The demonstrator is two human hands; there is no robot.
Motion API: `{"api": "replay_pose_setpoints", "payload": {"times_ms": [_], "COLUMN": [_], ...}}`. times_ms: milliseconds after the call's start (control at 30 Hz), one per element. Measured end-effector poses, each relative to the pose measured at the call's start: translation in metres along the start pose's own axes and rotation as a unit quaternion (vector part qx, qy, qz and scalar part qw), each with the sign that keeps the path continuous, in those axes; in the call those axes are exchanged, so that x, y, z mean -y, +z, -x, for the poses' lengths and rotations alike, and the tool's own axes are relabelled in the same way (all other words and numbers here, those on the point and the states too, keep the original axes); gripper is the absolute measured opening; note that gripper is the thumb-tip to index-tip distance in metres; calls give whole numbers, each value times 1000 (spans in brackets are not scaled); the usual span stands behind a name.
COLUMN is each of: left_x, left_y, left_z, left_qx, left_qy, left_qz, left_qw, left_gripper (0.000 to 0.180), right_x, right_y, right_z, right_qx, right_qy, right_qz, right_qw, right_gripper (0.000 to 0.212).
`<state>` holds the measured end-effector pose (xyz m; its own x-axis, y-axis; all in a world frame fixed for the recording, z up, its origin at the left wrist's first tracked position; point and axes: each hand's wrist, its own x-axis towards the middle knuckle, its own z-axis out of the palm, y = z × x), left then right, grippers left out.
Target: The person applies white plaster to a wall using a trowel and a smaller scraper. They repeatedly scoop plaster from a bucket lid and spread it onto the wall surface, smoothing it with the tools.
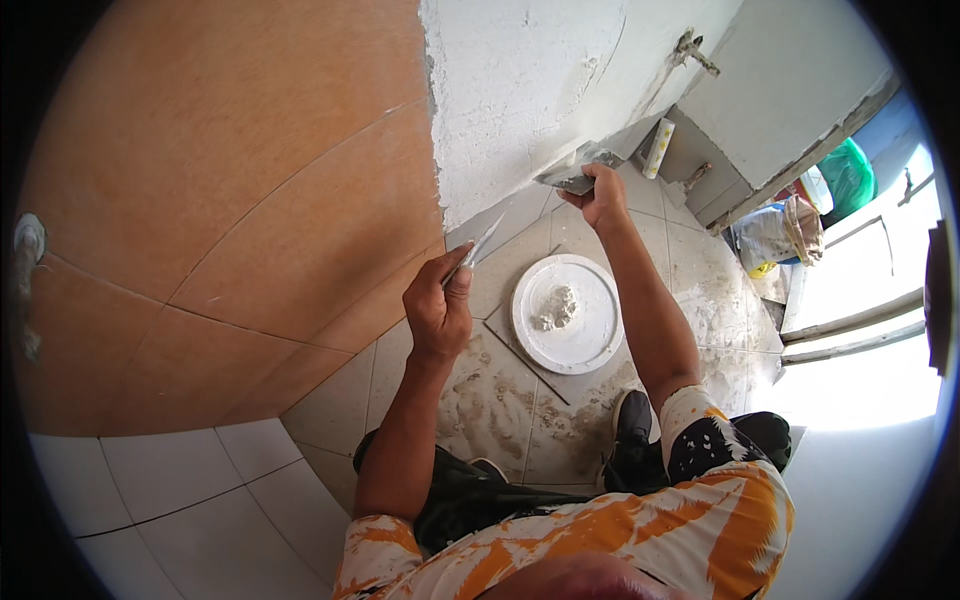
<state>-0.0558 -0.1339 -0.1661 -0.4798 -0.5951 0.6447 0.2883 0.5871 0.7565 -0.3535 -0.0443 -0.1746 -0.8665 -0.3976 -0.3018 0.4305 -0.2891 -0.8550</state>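
Observation:
My left hand (438, 305) is closed round a putty knife (484, 240), its thin blade pointing up and away from me near the edge of the orange-brown tiles. Farther right, my right hand (602, 197) grips a wide plastering trowel (580, 170), whose grey, smeared blade lies close to the lower part of the white wall; I cannot tell whether it touches. Between my forearms, on the floor, a round white lid (567, 350) carries a lump of white plaster (556, 308). The white plastered wall (510, 90) rises ahead, rough along its border with the tiles.
Orange-brown tiles (240, 180) cover the left wall, with a pipe fitting (30, 238) on it. A thin strip (527, 362) lies beside the lid. A white tube (658, 148) stands in the far corner. Bags and a green bucket (847, 172) are by the bright doorway at right.

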Motion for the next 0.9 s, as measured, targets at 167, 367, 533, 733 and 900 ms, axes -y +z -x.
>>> {"api": "replay_pose_setpoints", "payload": {"times_ms": [167, 367, 533, 733, 900], "left_x": [-3, 0, -2, -8, -5], "left_y": [1, -13, -6, -9, -6], "left_z": [0, 2, 2, 0, 5], "left_qx": [-6, -15, -15, -30, -23], "left_qy": [7, -40, -19, -39, -47], "left_qz": [4, 12, 14, 17, 21], "left_qw": [1000, 999, 1000, 999, 998], "left_gripper": [26, 28, 29, 29, 30], "right_x": [-38, -42, -54, 2, 125], "right_y": [1, -1, -8, 23, 79], "right_z": [-36, -7, -33, -33, -4], "right_qx": [-31, 16, -38, -10, -15], "right_qy": [16, -37, 15, -44, -143], "right_qz": [-10, -11, -23, -16, 73], "right_qw": [999, 999, 999, 999, 987], "right_gripper": [28, 28, 28, 27, 23]}}
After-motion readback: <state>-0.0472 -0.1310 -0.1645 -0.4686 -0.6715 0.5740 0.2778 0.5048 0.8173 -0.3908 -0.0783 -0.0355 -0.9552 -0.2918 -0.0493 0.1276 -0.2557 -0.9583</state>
